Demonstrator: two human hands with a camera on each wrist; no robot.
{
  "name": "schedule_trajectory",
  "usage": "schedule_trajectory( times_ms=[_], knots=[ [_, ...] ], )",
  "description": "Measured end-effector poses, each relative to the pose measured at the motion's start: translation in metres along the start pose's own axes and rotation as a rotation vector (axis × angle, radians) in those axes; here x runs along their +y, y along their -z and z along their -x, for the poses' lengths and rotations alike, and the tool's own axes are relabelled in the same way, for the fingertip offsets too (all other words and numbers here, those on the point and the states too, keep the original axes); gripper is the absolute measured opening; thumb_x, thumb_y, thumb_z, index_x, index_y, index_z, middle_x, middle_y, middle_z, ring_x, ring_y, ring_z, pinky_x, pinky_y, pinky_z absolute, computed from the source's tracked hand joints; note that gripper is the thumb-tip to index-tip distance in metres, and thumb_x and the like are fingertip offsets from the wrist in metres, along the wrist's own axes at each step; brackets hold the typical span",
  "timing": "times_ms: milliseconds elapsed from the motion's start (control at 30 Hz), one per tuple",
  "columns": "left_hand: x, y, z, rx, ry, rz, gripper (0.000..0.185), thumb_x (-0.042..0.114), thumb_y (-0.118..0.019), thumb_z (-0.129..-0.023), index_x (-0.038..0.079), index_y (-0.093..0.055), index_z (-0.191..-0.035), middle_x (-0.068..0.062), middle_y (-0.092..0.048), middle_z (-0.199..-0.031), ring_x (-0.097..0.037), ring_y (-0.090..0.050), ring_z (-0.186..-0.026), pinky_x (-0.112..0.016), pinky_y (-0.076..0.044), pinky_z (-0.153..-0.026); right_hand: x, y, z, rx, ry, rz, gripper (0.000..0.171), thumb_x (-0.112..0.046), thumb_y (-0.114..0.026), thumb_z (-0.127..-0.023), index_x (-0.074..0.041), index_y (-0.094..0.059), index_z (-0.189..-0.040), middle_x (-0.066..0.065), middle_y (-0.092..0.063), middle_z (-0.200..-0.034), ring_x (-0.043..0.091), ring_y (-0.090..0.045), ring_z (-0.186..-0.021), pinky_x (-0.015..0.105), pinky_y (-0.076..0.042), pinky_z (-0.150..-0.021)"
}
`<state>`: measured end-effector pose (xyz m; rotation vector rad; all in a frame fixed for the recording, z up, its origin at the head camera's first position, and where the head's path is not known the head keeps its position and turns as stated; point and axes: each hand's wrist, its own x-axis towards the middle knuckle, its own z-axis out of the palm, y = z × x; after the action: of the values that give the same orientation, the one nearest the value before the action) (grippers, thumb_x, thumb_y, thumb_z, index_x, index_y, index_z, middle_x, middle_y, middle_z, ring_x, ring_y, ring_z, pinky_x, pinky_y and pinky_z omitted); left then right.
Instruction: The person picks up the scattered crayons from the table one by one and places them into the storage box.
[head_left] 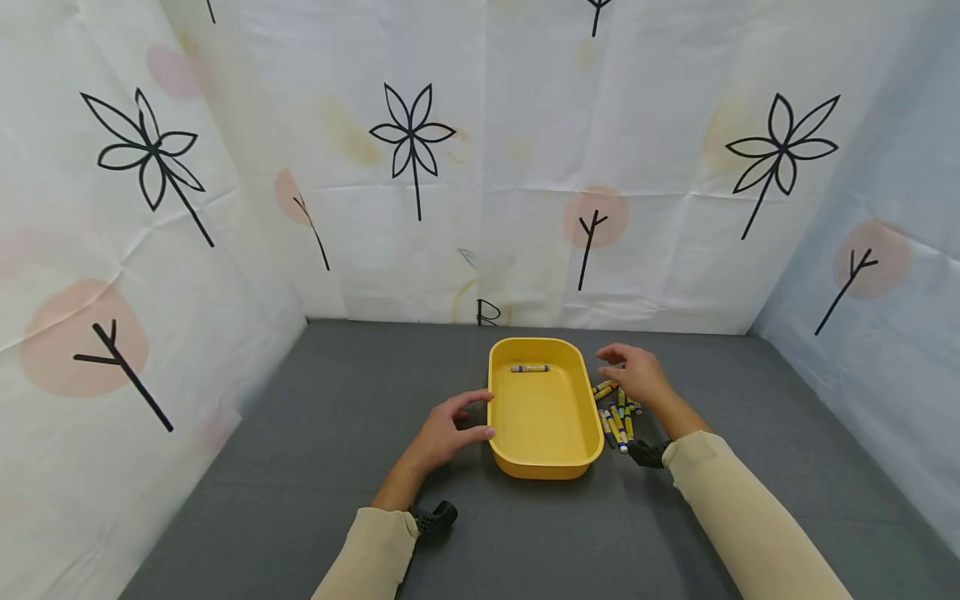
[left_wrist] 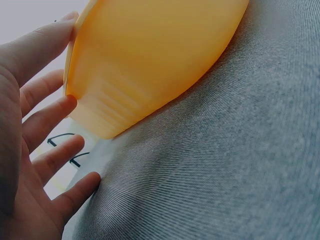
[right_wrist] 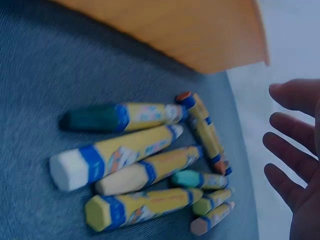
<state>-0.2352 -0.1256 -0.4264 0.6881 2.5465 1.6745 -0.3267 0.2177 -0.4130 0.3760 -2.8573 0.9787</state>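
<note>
A yellow plastic tray point(head_left: 546, 450) stands on the grey table, with a single crayon point(head_left: 530, 368) lying inside toward its far end. My left hand point(head_left: 444, 429) touches the tray's left rim, thumb and fingers spread and fairly straight. To the tray's right lies a loose pile of crayons point(head_left: 619, 417) in yellow wrappers with blue bands. Above the pile's far side hovers my right hand point(head_left: 636, 372), its fingers loosely bent and holding nothing. In the right wrist view, a white-ended crayon point(right_wrist: 115, 155) and a dark green one point(right_wrist: 125, 116) lie among several others.
Grey cloth point(head_left: 360, 400) covers the table. Behind it and at both sides hang white fabric walls point(head_left: 517, 150) with printed flowers and branches. A dark wrist strap point(head_left: 649, 453) on the right arm sits close to the near crayons.
</note>
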Motion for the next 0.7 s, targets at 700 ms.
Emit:
schedule_trajectory(
  times_ms=[700],
  knots=[
    [-0.005,0.000,-0.002,-0.009,-0.022,-0.006,0.051,0.015,-0.073,-0.088,0.003,-0.056,-0.134,-0.014,-0.052,-0.139,-0.037,-0.043,-0.130,-0.057,-0.033,-0.106,0.033,-0.012,0.001,-0.212,0.082,0.152,0.035,-0.009,-0.063,-0.092,0.001,-0.062,-0.126,0.021,-0.062,-0.120,0.038,-0.058,-0.106,0.054,-0.047,-0.089]
  ],
)
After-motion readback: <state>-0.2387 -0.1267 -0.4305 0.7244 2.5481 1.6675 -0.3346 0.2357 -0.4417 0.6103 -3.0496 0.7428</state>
